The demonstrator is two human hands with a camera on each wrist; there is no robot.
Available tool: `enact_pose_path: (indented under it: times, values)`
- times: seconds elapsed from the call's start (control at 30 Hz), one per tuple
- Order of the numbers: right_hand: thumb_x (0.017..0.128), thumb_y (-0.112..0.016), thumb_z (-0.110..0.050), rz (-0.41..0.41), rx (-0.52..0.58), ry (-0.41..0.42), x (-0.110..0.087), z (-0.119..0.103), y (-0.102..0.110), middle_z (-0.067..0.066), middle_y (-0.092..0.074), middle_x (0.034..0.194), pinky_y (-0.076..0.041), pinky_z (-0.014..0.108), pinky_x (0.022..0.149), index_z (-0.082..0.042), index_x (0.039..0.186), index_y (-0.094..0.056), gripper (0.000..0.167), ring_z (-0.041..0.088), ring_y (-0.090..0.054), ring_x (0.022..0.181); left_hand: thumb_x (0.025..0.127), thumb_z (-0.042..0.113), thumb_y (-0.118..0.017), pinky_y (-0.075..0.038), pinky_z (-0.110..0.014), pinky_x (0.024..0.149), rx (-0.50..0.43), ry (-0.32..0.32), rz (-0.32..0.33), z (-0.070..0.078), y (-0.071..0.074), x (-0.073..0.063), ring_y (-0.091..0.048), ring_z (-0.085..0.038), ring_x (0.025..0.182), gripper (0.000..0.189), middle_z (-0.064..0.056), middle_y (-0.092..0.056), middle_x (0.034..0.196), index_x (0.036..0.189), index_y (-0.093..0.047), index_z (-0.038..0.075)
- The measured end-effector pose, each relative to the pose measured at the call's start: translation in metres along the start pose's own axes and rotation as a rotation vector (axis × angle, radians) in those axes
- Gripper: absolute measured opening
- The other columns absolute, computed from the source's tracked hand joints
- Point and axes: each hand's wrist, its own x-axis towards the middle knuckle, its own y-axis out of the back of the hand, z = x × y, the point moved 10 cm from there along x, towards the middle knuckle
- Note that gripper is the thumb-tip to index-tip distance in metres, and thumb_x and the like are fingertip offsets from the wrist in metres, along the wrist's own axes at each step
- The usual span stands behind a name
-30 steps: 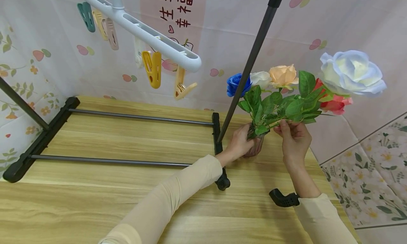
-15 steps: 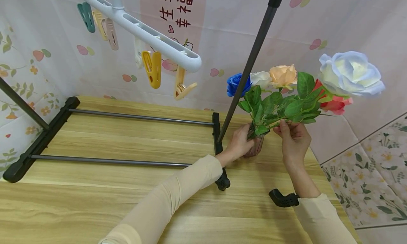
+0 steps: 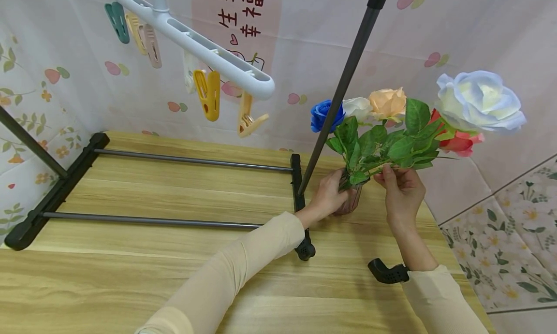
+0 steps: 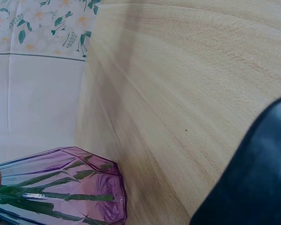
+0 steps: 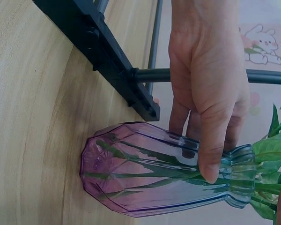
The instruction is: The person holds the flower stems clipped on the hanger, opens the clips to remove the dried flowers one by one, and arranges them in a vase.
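Observation:
My left hand [image 3: 325, 197] grips a clear purple-to-blue faceted glass vase [image 5: 145, 197] just below its neck, thumb across the near side in the right wrist view. Green stems show through the glass, and the vase's base is at the wooden tabletop. Above the rim spread artificial roses: a blue rose [image 3: 321, 115], a white rose [image 3: 358, 108], a peach rose [image 3: 387, 103], red-pink blooms [image 3: 462, 143] and a large pale blue-white rose [image 3: 480, 102] leaning right. Beside the mouth, my right hand [image 3: 404, 194] pinches a rose stem between thumb and fingers, partly hidden by leaves.
A black rack stands left of the vase, its foot [image 3: 300, 213] near my left wrist and its pole [image 3: 348, 73] slanting upward. A pale blue hanger bar [image 3: 209, 51] carries several clothespins. Printed cloth [image 3: 148, 97] covers the back. The tabletop's right edge lies past my right hand.
The pale blue-white rose has shifted slightly left and down, with its leaf moving slightly left. Both hands stay in nearly the same place.

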Motion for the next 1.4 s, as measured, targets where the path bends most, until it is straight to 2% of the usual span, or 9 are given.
enact_pose_path:
  times: [0.53, 0.9, 1.17, 1.4]
  values:
    - [0.088, -0.058, 0.007, -0.017, 0.024, 0.002, -0.0004, 0.0006, -0.0007, 0.007, -0.066, 0.076, -0.055, 0.022, 0.067, 0.003, 0.086, -0.064, 0.008, 0.013, -0.067, 0.067, 0.091, 0.018, -0.061, -0.043, -0.027, 0.099, -0.001, -0.014, 0.004, 0.0003, -0.0001, 0.0007, -0.051, -0.021, 0.123, 0.050, -0.009, -0.053, 0.133, 0.137, -0.045, 0.006]
    - [0.088, -0.057, 0.009, 0.003, 0.009, -0.007, -0.0013, 0.0020, 0.0007, 0.006, -0.066, 0.075, -0.055, 0.023, 0.066, 0.001, 0.086, -0.064, 0.011, 0.012, -0.067, 0.066, 0.091, 0.021, -0.062, -0.043, -0.028, 0.098, -0.008, 0.010, -0.004, -0.0016, -0.0013, 0.0003, -0.051, -0.021, 0.123, 0.053, -0.009, -0.052, 0.134, 0.139, -0.043, 0.007]
    - [0.088, -0.056, 0.011, -0.004, 0.056, -0.008, -0.0011, 0.0044, 0.0015, 0.008, -0.066, 0.074, -0.055, 0.023, 0.066, 0.004, 0.088, -0.065, 0.011, 0.013, -0.067, 0.065, 0.092, 0.018, -0.061, -0.043, -0.029, 0.099, -0.004, -0.019, -0.002, 0.0009, -0.0002, -0.0003, -0.051, -0.022, 0.123, 0.050, -0.010, -0.053, 0.133, 0.137, -0.045, 0.005]
    - [0.087, -0.059, 0.007, 0.002, 0.044, -0.014, -0.0015, 0.0049, 0.0017, 0.008, -0.066, 0.075, -0.055, 0.023, 0.067, 0.010, 0.089, -0.062, 0.004, 0.013, -0.066, 0.066, 0.092, 0.017, -0.060, -0.042, -0.029, 0.100, -0.011, -0.011, -0.009, 0.0005, -0.0003, -0.0006, -0.050, -0.022, 0.124, 0.052, -0.010, -0.051, 0.135, 0.139, -0.042, 0.005]
